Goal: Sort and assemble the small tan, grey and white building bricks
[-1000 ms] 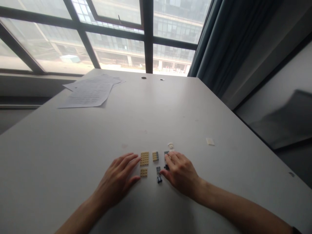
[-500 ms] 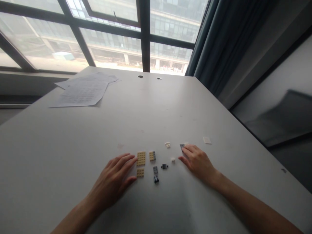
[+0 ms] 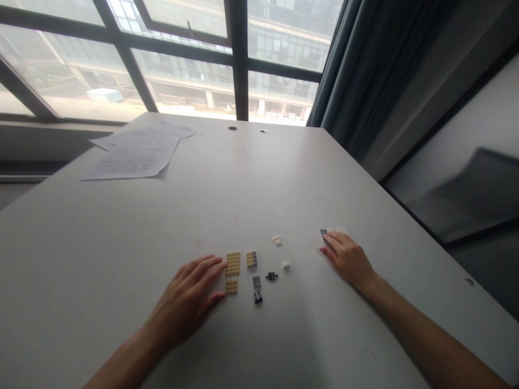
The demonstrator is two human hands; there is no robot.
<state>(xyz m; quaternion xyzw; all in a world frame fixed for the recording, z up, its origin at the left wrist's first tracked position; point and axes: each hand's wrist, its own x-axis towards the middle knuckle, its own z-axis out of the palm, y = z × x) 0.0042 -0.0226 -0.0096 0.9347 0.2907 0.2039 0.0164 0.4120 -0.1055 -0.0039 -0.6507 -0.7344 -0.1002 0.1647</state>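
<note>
My left hand (image 3: 193,292) lies on the table with fingers stretched out. Its fingertips touch the left edge of a large tan building plate (image 3: 232,263), and its thumb is at a smaller tan plate (image 3: 231,287). My right hand (image 3: 346,258) rests with extended fingers over a grey plate (image 3: 323,232) and a white piece, both partly hidden. Between my hands are a tan-and-grey block (image 3: 251,259), a dark grey plate (image 3: 257,282), a black brick (image 3: 258,297), a dark piece with side pins (image 3: 271,276), a small white piece (image 3: 286,265) and a white bracket-like piece (image 3: 277,240).
A pale square piece (image 3: 341,230) lies just beyond my right fingers. Printed papers (image 3: 133,154) lie at the far left of the white table (image 3: 243,189). Two round holes are near its far edge, before a window. A dark curtain (image 3: 357,70) hangs at the right.
My right hand has slid to the right, and the grey plate and white piece under its fingers have moved with it, close to the pale square. My left hand has stayed in place.
</note>
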